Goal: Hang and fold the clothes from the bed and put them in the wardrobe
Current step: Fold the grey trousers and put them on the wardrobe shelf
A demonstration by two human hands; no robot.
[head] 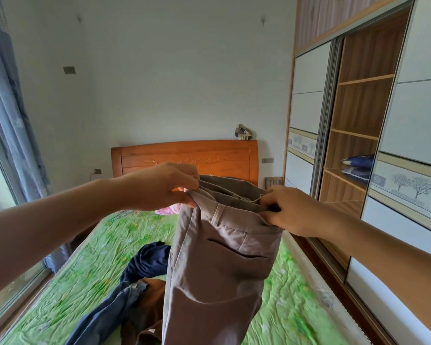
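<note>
- Pale walls close a bedroom, with a window and a curtain along the left side.
- A bed under a green flowered sheet runs toward an orange wooden headboard at its far edge.
- A navy garment, a blue garment and a brown garment lie crumpled near the bed's near edge, left of the hanging trousers.
- The left hand pinches the left end of the waistband, fingers clenched on the cloth.
- The taupe trousers hang straight down from both hands above the bed, waistband stretched between them, a back pocket slit facing the camera.
- The right hand grips the right end of the waistband, closed on the fabric.
- A wardrobe with sliding panels stands along the bed's right edge, its wooden shelves exposed; folded blue bedding rests on one shelf.
</note>
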